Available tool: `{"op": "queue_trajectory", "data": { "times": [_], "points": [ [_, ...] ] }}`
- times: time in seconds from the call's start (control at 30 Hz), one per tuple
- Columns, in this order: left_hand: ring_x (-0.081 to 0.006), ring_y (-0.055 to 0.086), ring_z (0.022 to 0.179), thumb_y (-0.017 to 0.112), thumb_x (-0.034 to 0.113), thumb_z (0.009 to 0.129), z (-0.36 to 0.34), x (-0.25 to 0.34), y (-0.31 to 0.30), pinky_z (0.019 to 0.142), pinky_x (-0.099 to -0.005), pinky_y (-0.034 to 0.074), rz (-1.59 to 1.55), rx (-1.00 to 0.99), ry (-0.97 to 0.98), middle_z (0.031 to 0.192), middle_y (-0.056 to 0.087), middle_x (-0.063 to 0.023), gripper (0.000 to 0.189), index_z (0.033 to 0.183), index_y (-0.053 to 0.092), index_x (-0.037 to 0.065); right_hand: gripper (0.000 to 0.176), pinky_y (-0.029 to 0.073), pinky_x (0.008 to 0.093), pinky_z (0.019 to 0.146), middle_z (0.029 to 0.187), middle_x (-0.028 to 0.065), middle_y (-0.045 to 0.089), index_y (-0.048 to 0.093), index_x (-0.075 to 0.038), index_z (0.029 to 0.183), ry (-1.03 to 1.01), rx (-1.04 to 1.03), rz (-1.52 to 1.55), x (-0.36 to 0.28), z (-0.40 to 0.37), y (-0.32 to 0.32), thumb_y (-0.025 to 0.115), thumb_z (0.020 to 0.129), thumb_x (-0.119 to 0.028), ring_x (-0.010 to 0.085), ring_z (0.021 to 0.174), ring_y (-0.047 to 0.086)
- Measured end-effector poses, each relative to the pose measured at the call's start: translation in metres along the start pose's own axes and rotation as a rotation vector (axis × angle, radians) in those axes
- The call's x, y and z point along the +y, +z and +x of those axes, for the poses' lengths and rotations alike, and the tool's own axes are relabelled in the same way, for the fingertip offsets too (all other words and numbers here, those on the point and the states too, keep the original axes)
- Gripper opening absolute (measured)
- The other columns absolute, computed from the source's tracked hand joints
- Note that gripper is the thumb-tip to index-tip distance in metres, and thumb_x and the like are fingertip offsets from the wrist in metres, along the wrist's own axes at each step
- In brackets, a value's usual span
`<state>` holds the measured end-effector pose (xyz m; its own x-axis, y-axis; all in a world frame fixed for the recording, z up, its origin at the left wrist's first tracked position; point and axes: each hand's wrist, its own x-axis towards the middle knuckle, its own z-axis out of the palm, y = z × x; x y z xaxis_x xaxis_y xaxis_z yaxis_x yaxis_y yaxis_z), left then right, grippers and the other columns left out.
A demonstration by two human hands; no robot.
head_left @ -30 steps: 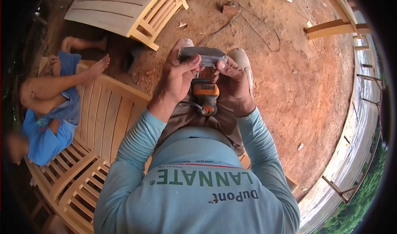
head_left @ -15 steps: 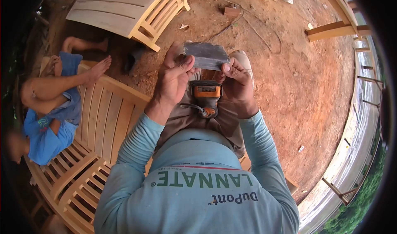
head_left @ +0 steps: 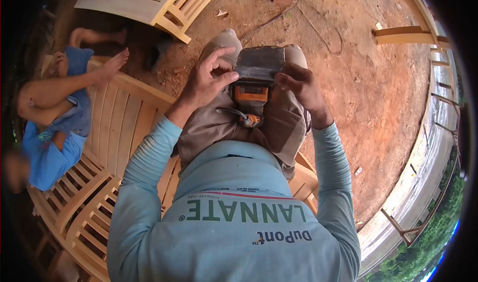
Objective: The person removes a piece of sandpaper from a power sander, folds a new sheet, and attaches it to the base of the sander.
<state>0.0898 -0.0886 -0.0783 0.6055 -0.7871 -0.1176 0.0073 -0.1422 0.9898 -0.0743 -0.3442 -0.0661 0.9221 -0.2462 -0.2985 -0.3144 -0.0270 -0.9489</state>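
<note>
An orange power tool (head_left: pixel 251 94) is resting between the thighs (head_left: pixel 206 125), a dark sheet (head_left: pixel 260 63) lying at its far end. The left hand (head_left: pixel 208 80) is spreading loosely, thumb by one corner; the right hand (head_left: pixel 304 87) is seemingly pinching the other. Keeping the sheet flat is probably helping most.

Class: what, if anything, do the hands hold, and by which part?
The dark sheet: left hand and right hand are at its near corners; whether either grips it cannot be told.
</note>
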Motion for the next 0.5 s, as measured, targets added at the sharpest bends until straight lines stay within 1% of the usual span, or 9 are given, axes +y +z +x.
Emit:
{"op": "queue_trajectory", "data": {
  "times": [0.03, 0.13, 0.23, 0.33, 0.43, 0.5],
  "points": [
    [-0.0065, 0.064, 0.093, 0.079, 0.010, 0.098, 0.000, -0.003, 0.000, 0.086, -0.0234, 0.052, 0.041, -0.017, -0.004, 0.103, 0.072, -0.0030, 0.065, 0.156, 0.050, 0.003, 0.019, 0.046, 0.0279, 0.070, 0.079, -0.0029, 0.061, 0.072, -0.005, 0.092, -0.001, -0.006, -0.049, 0.001, -0.001, 0.000, 0.079, 0.099, -0.022, 0.0077, 0.078, 0.055],
    [-0.0049, 0.063, 0.088, 0.079, 0.009, 0.097, 0.001, -0.008, 0.005, 0.081, -0.0233, 0.052, 0.067, 0.058, 0.046, 0.098, 0.073, -0.0009, 0.061, 0.153, 0.054, 0.005, 0.017, 0.047, 0.0292, 0.072, 0.080, -0.0015, 0.061, 0.072, -0.005, 0.093, 0.042, 0.025, -0.138, 0.007, -0.002, 0.005, 0.080, 0.097, -0.020, 0.0086, 0.080, 0.055],
    [-0.0048, 0.060, 0.075, 0.079, 0.006, 0.093, -0.001, -0.002, 0.005, 0.071, -0.0244, 0.051, 0.235, 0.073, 0.015, 0.089, 0.072, 0.0004, 0.061, 0.150, 0.057, 0.008, 0.020, 0.047, 0.0285, 0.070, 0.084, -0.0018, 0.063, 0.068, -0.006, 0.092, -0.070, 0.027, -0.209, 0.016, 0.000, 0.008, 0.080, 0.098, -0.021, 0.0084, 0.080, 0.056],
    [-0.0168, 0.062, 0.061, 0.082, 0.004, 0.087, -0.006, 0.000, 0.007, 0.063, -0.0337, 0.052, 0.393, 0.100, 0.106, 0.085, 0.072, -0.0058, 0.058, 0.141, 0.061, 0.008, 0.019, 0.047, 0.0296, 0.071, 0.083, -0.0010, 0.063, 0.068, -0.005, 0.093, -0.079, 0.020, -0.314, 0.010, -0.001, 0.010, 0.080, 0.097, -0.018, 0.0098, 0.080, 0.056],
    [-0.0086, 0.054, 0.061, 0.080, 0.003, 0.089, -0.009, -0.008, 0.011, 0.060, -0.0274, 0.047, 0.415, 0.152, 0.194, 0.082, 0.070, -0.0009, 0.052, 0.139, 0.065, 0.008, 0.018, 0.048, 0.0310, 0.072, 0.085, 0.0009, 0.063, 0.067, -0.003, 0.093, -0.279, -0.040, -0.329, 0.018, 0.001, 0.004, 0.079, 0.097, -0.017, 0.0109, 0.080, 0.057],
    [-0.0088, 0.053, 0.061, 0.080, 0.003, 0.089, -0.011, -0.012, 0.011, 0.060, -0.0276, 0.046, 0.430, 0.151, 0.222, 0.082, 0.069, -0.0010, 0.047, 0.134, 0.067, 0.008, 0.018, 0.048, 0.0315, 0.072, 0.086, 0.0025, 0.062, 0.067, -0.003, 0.093, -0.230, -0.018, -0.349, 0.017, 0.001, 0.004, 0.079, 0.096, -0.016, 0.0120, 0.080, 0.058]
  ]
}}
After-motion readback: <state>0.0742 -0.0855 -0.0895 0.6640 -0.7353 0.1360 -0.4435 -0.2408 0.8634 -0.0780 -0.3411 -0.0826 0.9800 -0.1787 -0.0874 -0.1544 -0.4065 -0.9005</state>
